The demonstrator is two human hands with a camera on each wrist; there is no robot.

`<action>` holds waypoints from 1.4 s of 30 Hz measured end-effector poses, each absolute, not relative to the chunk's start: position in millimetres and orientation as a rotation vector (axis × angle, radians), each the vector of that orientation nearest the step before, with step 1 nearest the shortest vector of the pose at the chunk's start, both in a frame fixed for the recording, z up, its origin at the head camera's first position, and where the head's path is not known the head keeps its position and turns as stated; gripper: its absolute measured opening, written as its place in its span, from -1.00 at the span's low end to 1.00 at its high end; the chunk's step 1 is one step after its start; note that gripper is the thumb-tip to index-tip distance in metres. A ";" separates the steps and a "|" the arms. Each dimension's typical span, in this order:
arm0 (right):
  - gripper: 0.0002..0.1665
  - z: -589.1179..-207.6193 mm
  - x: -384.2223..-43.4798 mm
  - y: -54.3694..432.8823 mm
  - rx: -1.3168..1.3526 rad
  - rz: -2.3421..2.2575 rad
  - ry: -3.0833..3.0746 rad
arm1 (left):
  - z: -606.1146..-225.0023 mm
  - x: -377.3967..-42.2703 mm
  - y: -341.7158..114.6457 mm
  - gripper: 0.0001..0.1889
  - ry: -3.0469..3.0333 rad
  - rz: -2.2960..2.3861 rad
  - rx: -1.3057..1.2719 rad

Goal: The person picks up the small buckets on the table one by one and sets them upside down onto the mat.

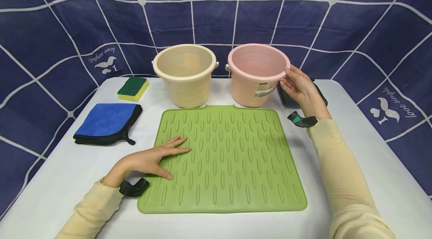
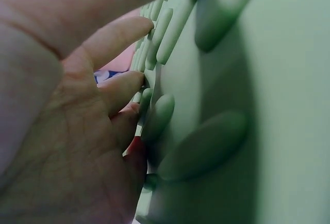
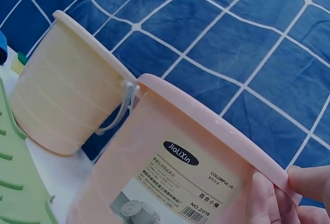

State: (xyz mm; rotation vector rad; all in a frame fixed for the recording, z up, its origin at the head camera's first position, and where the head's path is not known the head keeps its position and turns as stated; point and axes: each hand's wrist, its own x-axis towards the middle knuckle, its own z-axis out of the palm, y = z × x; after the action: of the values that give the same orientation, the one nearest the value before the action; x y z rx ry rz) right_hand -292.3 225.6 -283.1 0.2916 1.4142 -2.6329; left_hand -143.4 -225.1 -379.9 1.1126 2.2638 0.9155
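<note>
My right hand [image 1: 300,88] pinches the rim of a pink plastic bucket [image 1: 246,90] at its right side. In the right wrist view the thumb is at the rim's edge and the fingers [image 3: 259,198] lie against the wall beside a printed label [image 3: 178,190]. My left hand [image 1: 152,159] rests on the left part of a green ribbed mat [image 1: 226,197], fingers spread and straight. From the left wrist camera, the fingertips meet the ridged mat surface [image 2: 289,105]. The bucket stands upright behind the mat's back edge.
A cream bucket [image 1: 189,90] stands left of the pink one. On the left of the white table [image 1: 57,179] lie a green-yellow sponge [image 1: 133,87] and a folded blue cloth [image 1: 106,119]. A dark item [image 1: 288,100] sits partly hidden behind my right hand. Blue checked fabric [image 1: 216,17] hangs behind.
</note>
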 end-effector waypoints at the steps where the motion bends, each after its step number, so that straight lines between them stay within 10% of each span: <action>1: -0.29 -283.5 -291.9 225.6 0.288 -2.643 1.397 | -379.7 -143.2 -225.1 -0.15 2.263 0.916 1.110; 16: -0.42 -304.3 -286.7 221.1 0.008 -2.896 0.844 | -379.0 -142.8 -223.8 -0.15 2.254 0.926 1.108; 42: -0.20 -294.2 -283.4 222.2 0.036 -2.760 1.637 | -380.4 -142.6 -225.3 -0.16 2.260 0.928 1.125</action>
State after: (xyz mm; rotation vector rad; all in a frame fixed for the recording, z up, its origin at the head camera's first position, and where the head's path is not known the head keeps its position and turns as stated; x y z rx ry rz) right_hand -283.4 222.2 -294.2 0.0362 1.6369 -2.7600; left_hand -142.6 -225.3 -380.4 1.1245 2.2599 0.9276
